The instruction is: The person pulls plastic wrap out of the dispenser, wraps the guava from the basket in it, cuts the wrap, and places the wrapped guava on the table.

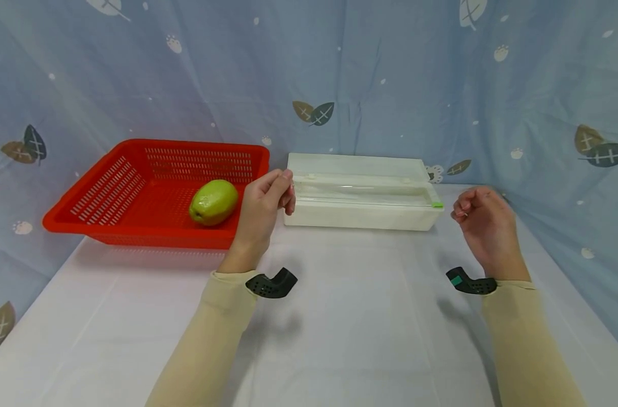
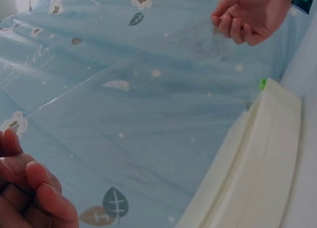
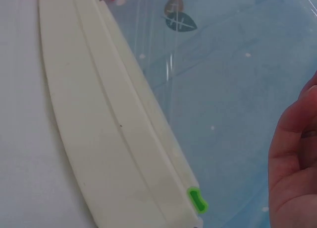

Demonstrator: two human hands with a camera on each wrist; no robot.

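A clear sheet of plastic wrap [image 2: 74, 91] is stretched between my two hands, its shiny edge catching light in the left wrist view. My left hand [image 1: 263, 206] pinches one side of it, raised in front of the red basket's right end. At the far side, my right hand [image 1: 487, 226] pinches the other corner, where the film bunches near the fingertips. Behind and between the hands lies a white plastic wrap dispenser [image 1: 364, 217], its lid up and a clear roll inside. A green slider [image 1: 437, 204] sits at its right end. In the head view the film is barely visible.
To the left stands a red slotted basket [image 1: 67, 223] holding a yellow-green fruit [image 1: 214, 202], which looks like a mango. A white cloth [image 1: 359, 316] covers the table. Behind everything hangs a blue patterned curtain [image 1: 390, 73].
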